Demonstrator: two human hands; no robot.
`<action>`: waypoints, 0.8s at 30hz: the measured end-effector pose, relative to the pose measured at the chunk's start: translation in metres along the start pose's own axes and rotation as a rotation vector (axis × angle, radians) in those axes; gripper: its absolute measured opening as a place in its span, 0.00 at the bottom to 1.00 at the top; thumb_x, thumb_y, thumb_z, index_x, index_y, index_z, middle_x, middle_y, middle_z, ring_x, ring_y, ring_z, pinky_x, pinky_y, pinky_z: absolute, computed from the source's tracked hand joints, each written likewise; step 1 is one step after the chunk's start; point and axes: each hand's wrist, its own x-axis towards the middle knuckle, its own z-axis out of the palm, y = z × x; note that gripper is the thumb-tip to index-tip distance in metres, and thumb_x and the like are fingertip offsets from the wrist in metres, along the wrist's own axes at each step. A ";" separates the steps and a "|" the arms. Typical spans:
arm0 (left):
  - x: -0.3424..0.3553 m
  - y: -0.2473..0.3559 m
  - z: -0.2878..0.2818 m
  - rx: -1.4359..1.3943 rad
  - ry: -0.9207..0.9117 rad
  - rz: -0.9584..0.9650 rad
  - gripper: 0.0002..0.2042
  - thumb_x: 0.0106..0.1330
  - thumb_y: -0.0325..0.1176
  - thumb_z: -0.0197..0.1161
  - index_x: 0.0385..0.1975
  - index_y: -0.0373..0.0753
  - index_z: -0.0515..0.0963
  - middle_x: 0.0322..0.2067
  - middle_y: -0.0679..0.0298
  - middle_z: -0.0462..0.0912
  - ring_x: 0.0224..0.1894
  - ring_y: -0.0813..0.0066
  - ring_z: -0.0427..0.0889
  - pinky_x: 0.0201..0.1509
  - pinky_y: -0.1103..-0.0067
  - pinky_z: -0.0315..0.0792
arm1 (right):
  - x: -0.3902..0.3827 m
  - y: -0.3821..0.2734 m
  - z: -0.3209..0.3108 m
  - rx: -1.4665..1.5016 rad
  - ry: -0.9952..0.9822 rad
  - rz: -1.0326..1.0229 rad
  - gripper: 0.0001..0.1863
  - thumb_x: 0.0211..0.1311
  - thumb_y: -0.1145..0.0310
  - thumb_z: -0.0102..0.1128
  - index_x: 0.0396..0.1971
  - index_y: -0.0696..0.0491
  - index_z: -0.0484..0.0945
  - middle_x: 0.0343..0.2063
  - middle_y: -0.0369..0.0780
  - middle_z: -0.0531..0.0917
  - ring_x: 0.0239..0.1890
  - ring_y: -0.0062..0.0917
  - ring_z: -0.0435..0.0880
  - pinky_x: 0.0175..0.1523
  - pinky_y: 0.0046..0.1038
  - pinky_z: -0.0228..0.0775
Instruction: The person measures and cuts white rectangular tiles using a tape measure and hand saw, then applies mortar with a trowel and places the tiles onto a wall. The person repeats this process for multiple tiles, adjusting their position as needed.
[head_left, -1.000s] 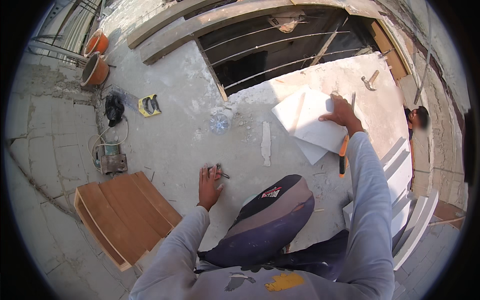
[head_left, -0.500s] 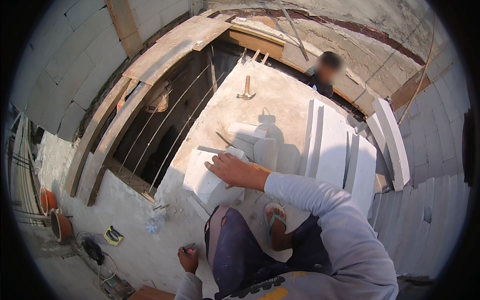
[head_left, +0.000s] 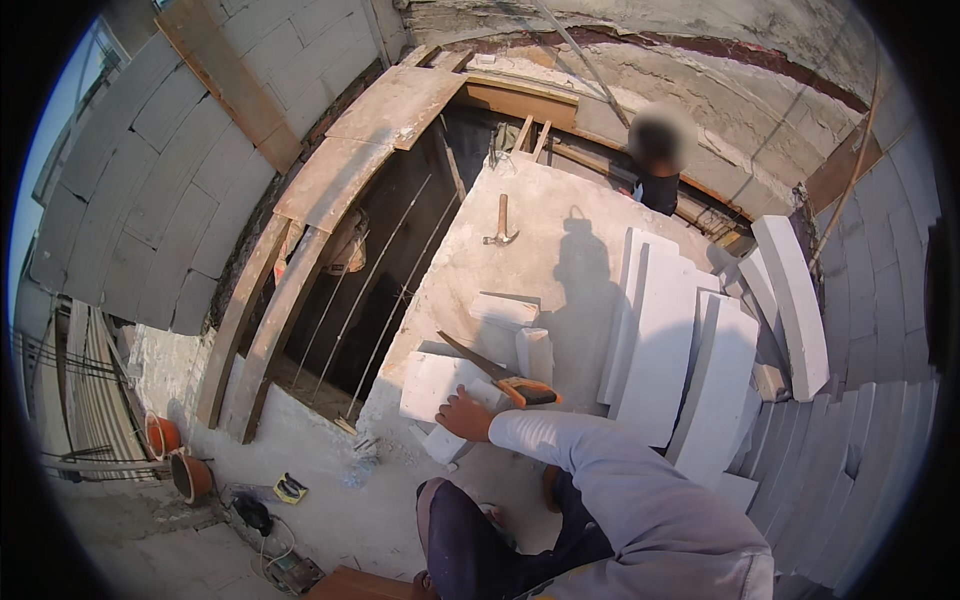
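Observation:
My right hand (head_left: 465, 413) is closed over a narrow white block (head_left: 445, 444), fingers bent across its top. Against its far side lies a larger white block (head_left: 432, 382). A handsaw (head_left: 515, 385) with an orange and black handle rests just beyond my hand, blade pointing far left. Two smaller white offcuts lie past the saw, one flat (head_left: 504, 309) and one to its right (head_left: 535, 353). Only a dark bit of my left hand (head_left: 425, 583) shows by my knee at the lower edge; its fingers are hidden.
A claw hammer (head_left: 502, 222) lies on the concrete slab. To the left is a deep opening crossed by rebar (head_left: 385, 285) and edged by planks (head_left: 262, 345). Stacked white blocks (head_left: 655, 345) stand right. Another person (head_left: 657, 170) is at the far edge. Buckets (head_left: 190, 477) sit lower left.
My right hand has drawn nearer my body with the narrow block, uncovering the saw handle. My left hand, which held a small dark-and-red thing, has gone mostly out of view. The view has shifted.

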 end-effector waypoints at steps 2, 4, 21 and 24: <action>-0.049 0.015 -0.012 0.106 -0.023 -0.077 0.22 0.72 0.37 0.62 0.63 0.37 0.70 0.57 0.51 0.79 0.59 0.59 0.79 0.64 0.66 0.73 | -0.004 -0.013 -0.025 -0.016 0.050 -0.007 0.12 0.67 0.65 0.56 0.46 0.52 0.80 0.39 0.41 0.83 0.47 0.37 0.83 0.64 0.62 0.64; -0.102 0.018 -0.025 0.206 -0.044 -0.156 0.22 0.72 0.38 0.62 0.63 0.39 0.71 0.57 0.52 0.79 0.60 0.58 0.78 0.65 0.64 0.71 | -0.023 -0.038 -0.071 -0.013 0.084 -0.046 0.12 0.66 0.66 0.58 0.47 0.52 0.79 0.40 0.41 0.83 0.47 0.37 0.83 0.66 0.65 0.61; -0.372 0.221 -0.115 -0.260 0.017 -0.289 0.41 0.64 0.42 0.59 0.77 0.39 0.54 0.28 0.64 0.77 0.26 0.73 0.75 0.30 0.74 0.74 | -0.212 -0.037 -0.355 0.382 -0.156 0.662 0.44 0.40 0.52 0.83 0.52 0.57 0.66 0.49 0.49 0.76 0.52 0.49 0.80 0.52 0.50 0.76; -0.374 0.189 -0.111 -0.258 0.147 -0.237 0.32 0.69 0.47 0.52 0.71 0.40 0.66 0.40 0.57 0.85 0.40 0.65 0.83 0.38 0.72 0.77 | -0.240 -0.037 -0.368 0.305 -0.232 0.766 0.47 0.38 0.51 0.84 0.52 0.59 0.64 0.50 0.51 0.75 0.52 0.53 0.81 0.53 0.50 0.78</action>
